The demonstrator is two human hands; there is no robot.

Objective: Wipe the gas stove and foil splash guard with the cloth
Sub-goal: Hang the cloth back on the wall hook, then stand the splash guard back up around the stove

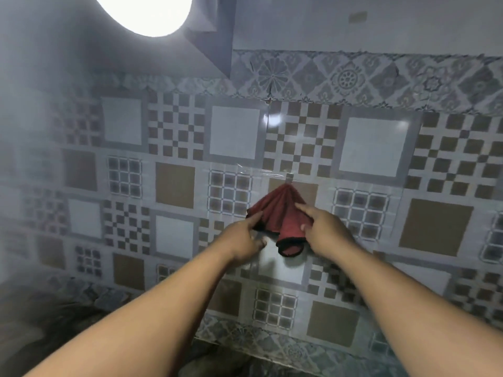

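Note:
A dark red cloth [280, 213] with a black hem hangs from a small clear hook [289, 176] on the patterned tiled wall. My left hand [246, 238] pinches the cloth's lower left edge between thumb and fingers. My right hand [324, 227] holds its right side, index finger stretched along the fabric. The cloth fans out between both hands, its bottom corner curled below them. Neither the gas stove nor a foil splash guard appears in this view.
The tiled wall [375, 148] fills the view, with a glossy clear film [272, 121] over part of it. A bright round lamp [147, 12] glares at the top left. A dark countertop edge [234, 357] shows at the bottom.

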